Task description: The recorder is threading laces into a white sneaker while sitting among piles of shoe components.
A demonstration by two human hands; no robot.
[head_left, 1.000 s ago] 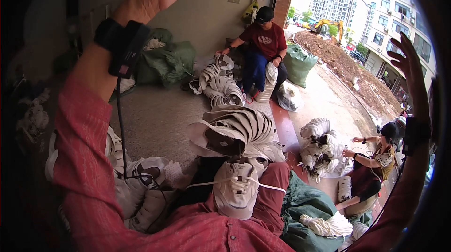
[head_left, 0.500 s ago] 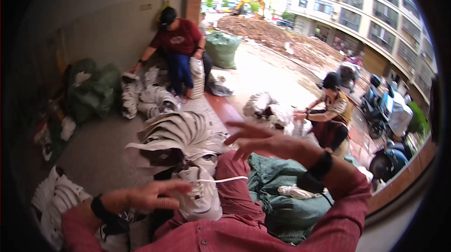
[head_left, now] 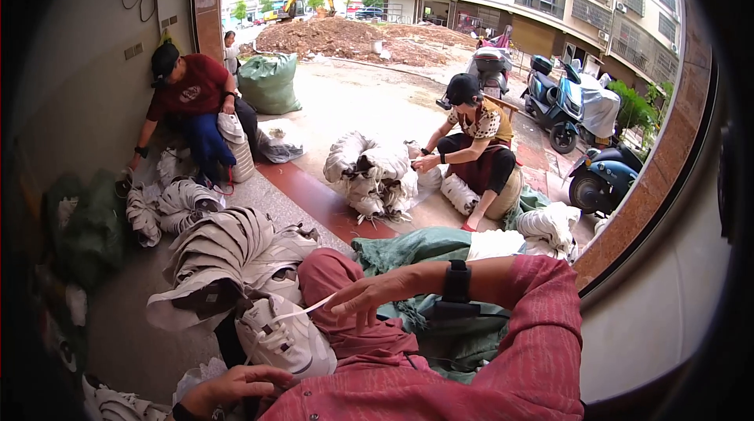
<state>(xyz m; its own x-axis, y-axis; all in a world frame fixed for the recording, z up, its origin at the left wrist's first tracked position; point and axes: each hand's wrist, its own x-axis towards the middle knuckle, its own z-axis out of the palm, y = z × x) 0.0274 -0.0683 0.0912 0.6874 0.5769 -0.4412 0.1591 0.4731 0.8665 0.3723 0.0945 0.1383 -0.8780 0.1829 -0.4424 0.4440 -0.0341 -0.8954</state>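
My right hand point(head_left: 367, 295) hangs over my thigh, its fingers drooping and somewhat apart, at the free end of a white shoelace point(head_left: 301, 312). That lace runs from the eyelets of a pale sneaker upper point(head_left: 289, 342) on my lap. Part of the lace's end is hidden behind the fingers, and no firm grip shows. Low in the picture, my left hand point(head_left: 238, 386) is open with fingers loosely stretched, close to the upper's lower left side. Against the upper leans a nested row of similar pale uppers point(head_left: 222, 246) with dark linings.
Green woven sacks point(head_left: 440, 247) lie at my right. More uppers point(head_left: 118, 403) sit at lower left. One person point(head_left: 192, 91) sits at the left wall; another point(head_left: 476, 134) handles uppers beside a bundled pile point(head_left: 369, 173). Scooters point(head_left: 561, 99) stand outside.
The view has swung right and levelled. My right hand has come down from above to the shoelace. My left hand has drawn back from over the upper, lower toward my lap.
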